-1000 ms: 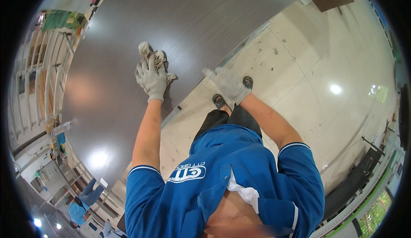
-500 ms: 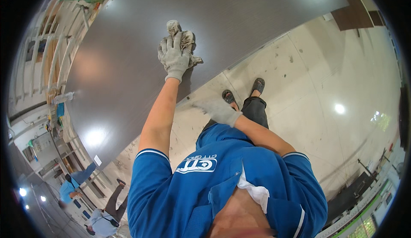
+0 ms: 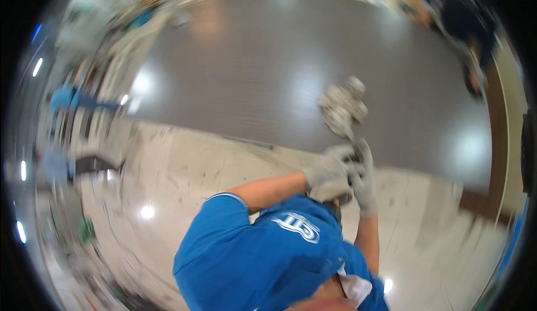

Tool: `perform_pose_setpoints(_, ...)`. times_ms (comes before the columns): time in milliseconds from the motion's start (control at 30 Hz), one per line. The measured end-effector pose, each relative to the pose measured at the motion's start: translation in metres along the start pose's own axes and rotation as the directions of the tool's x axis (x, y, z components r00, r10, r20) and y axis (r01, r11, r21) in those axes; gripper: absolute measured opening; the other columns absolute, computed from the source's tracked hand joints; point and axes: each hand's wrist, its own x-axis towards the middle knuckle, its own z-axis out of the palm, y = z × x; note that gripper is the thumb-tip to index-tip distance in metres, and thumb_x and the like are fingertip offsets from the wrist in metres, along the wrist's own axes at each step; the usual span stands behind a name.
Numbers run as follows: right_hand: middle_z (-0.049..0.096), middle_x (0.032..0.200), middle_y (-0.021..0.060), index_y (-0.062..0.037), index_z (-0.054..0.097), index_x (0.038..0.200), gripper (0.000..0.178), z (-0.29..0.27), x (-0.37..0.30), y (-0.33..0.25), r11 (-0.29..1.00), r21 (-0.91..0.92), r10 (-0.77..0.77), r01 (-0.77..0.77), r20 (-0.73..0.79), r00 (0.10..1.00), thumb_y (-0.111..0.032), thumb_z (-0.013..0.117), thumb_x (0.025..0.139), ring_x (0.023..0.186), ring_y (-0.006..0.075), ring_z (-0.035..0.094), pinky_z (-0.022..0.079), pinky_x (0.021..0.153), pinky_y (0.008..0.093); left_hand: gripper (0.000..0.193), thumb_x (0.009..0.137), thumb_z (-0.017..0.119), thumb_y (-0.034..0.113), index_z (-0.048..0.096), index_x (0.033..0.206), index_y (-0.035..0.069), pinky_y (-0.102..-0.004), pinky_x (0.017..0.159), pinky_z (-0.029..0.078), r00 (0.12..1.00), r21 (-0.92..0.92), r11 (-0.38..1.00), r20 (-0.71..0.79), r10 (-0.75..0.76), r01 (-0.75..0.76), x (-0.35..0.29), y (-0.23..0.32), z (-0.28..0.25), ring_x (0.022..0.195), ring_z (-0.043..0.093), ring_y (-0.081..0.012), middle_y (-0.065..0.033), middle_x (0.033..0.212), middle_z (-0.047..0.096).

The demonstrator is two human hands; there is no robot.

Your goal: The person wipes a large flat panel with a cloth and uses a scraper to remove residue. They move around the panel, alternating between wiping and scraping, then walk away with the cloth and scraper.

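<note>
Gripping a crumpled grey rag [image 3: 342, 107] with both gloved hands, left hand [image 3: 329, 172] and right hand [image 3: 363, 176] clenched beneath it, over the dark glossy panel [image 3: 251, 76]. Risking a slipped wad, given the blur and loose bunching.

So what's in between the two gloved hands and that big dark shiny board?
In the blurry head view, a crumpled grey rag sticks up from the gloved hands, left hand and right hand, in front of the dark board. Nothing else.

I stand in a workshop or factory hall — a big dark wood-grain panel [image 3: 268, 70] lies over the pale glossy floor [image 3: 184, 171], with blurred racks [image 3: 106, 59] along the edge.
</note>
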Motion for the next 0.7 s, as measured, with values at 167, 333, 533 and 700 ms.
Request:
perform_pose_setpoints(167, 0.054, 0.136, 0.015, -0.0026, 0.022, 0.159, 0.075, 0.009, 0.004, 0.003, 0.961, -0.147, 0.251, -0.233, 0.121, 0.96, 0.002, 0.057, 0.093, 0.09, 0.0152, 0.06, 0.052, 0.074, 0.0278, 0.022, 0.089, 0.071, 0.017, 0.069, 0.104, 0.0, -0.0356, 0.075, 0.055, 0.982, 0.155, 0.988, -0.182, 0.051, -0.023, -0.013, -0.019, -0.017, 0.08, 0.069, -0.0215, -0.0148, 0.087, 0.071)
perform_pose_setpoints(333, 0.058, 0.128, 0.0115, -0.003, 0.027, 0.157, 0.066, 0.013, 0.003, 0.006, 0.951, -0.186, 0.29, -0.249, 0.246, 0.925, 0.002, 0.05, 0.095, 0.075, 0.0093, 0.052, 0.047, 0.061, 0.0246, 0.022, 0.094, 0.064, 0.019, 0.07, 0.106, 0.002, -0.0395, 0.081, 0.053, 0.964, 0.334, 0.937, -0.201, 0.176, -0.101, -0.027, -0.036, -0.022, 0.09, 0.07, -0.0278, -0.0155, 0.095, 0.073)
perform_pose_setpoints(533, 0.047, 0.151, 0.0225, 0.004, 0.038, 0.15, 0.058, -0.011, 0.009, 0.004, 0.94, -0.247, 0.274, -0.234, 0.141, 0.951, -0.004, 0.054, 0.094, 0.144, 0.0308, 0.041, 0.034, 0.116, 0.0388, 0.03, 0.094, 0.062, 0.033, 0.077, 0.104, 0.009, -0.0409, 0.08, 0.052, 0.983, 0.543, 0.823, -0.162, -0.092, 0.166, -0.065, -0.076, -0.053, 0.088, 0.069, -0.0322, -0.0169, 0.101, 0.073)
perform_pose_setpoints(700, 0.049, 0.149, 0.018, 0.0028, 0.041, 0.148, 0.067, -0.021, 0.013, -0.006, 0.964, -0.251, 0.136, -0.091, 0.168, 0.976, -0.016, 0.07, 0.09, 0.139, 0.0288, 0.047, 0.036, 0.115, 0.0385, 0.052, 0.08, 0.08, 0.022, 0.064, 0.126, 0.001, -0.0348, 0.079, 0.053, 0.978, 0.317, 0.947, -0.209, 0.011, 0.057, -0.078, -0.076, -0.062, 0.084, 0.065, -0.0208, -0.0127, 0.107, 0.07)
